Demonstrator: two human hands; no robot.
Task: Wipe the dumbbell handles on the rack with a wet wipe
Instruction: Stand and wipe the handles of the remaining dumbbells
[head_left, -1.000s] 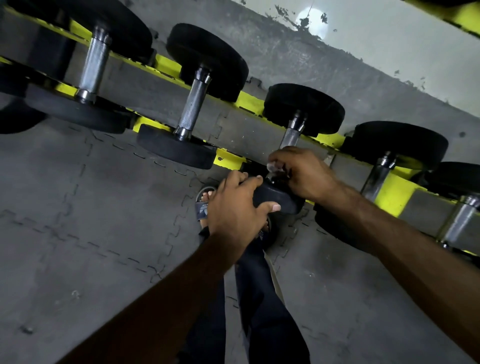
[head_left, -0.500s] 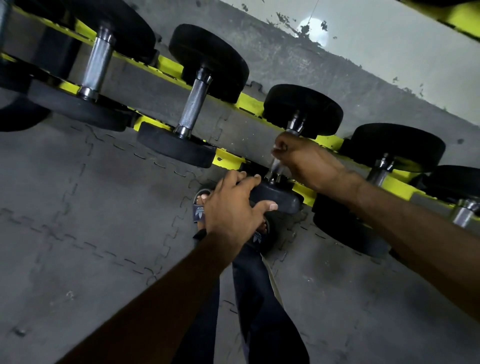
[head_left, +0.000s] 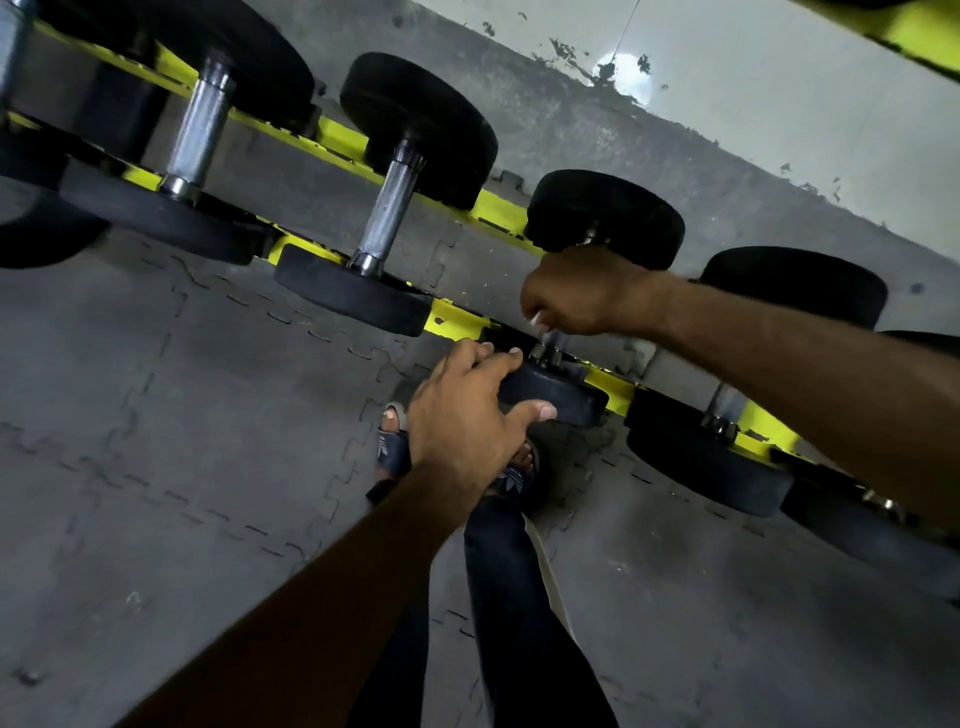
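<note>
So the right hand (head_left: 582, 293) was wrapped in a fist around the handle (head_left: 551, 343) of the third dumbbell along the yellow rack (head_left: 452, 317), fingers curled tight together, with just a white sliver of the wet wipe (head_left: 535, 320) poking out underneath. The left hand (head_left: 467, 415) was steadying the near weight head (head_left: 558, 392), fingers spread over its top edge and thumb hooked under. Honestly the risk I saw was the dumbbell rolling or tipping off the rail if the rubbing got too hard, and the person's sandalled foot (head_left: 395, 441) was right below it. The wipe could also bunch up and miss most of the knurling.
</note>
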